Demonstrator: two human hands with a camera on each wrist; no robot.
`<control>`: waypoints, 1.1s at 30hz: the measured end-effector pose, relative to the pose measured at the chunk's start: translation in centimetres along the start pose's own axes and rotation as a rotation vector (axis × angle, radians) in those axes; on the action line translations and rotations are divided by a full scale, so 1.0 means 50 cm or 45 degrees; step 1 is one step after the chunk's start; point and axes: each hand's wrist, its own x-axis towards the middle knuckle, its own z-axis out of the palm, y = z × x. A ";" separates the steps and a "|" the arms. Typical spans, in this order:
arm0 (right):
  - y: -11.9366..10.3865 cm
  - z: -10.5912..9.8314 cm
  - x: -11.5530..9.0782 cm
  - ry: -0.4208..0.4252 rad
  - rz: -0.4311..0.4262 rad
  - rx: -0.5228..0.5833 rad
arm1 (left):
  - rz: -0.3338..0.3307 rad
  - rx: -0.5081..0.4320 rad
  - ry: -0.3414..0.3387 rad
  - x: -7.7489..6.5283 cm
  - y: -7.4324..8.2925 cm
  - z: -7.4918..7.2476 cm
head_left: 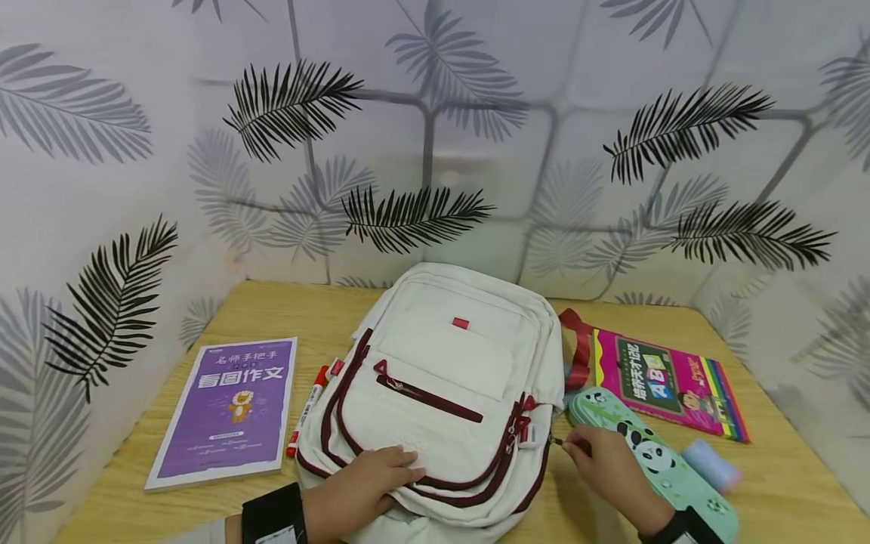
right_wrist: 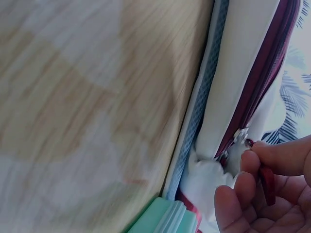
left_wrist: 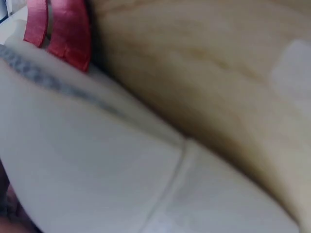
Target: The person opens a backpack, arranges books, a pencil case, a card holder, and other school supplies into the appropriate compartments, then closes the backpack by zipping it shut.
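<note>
One table (head_left: pixel 306 310) fronts leaf-print curtain (head_left: pixel 476 174), left hand (head_left: pixel 360 485) relaxed, right hand (head_left: pixel 608 461) pinching zipper pull (right_wrist: pixel 268 185).

A pale covering (head_left: pixel 489 166) stands along the far, left and right sides, printed with black palm fronds (head_left: pixel 419 219) and paler grey ones. Blurred grey lines (head_left: pixel 429 143) cross its far part. Soft light falls on a yellowish wood-grain table (head_left: pixel 306 310) before it.
</note>
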 end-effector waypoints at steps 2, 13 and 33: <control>0.004 0.000 0.003 0.000 -0.008 0.013 | -0.011 -0.044 -0.011 -0.006 -0.005 -0.011; 0.010 0.002 -0.005 0.011 -0.124 0.084 | -0.062 -0.190 -0.228 -0.013 -0.021 -0.062; -0.002 -0.003 -0.015 0.005 -0.172 0.115 | 0.359 0.516 -0.148 0.328 0.098 -0.093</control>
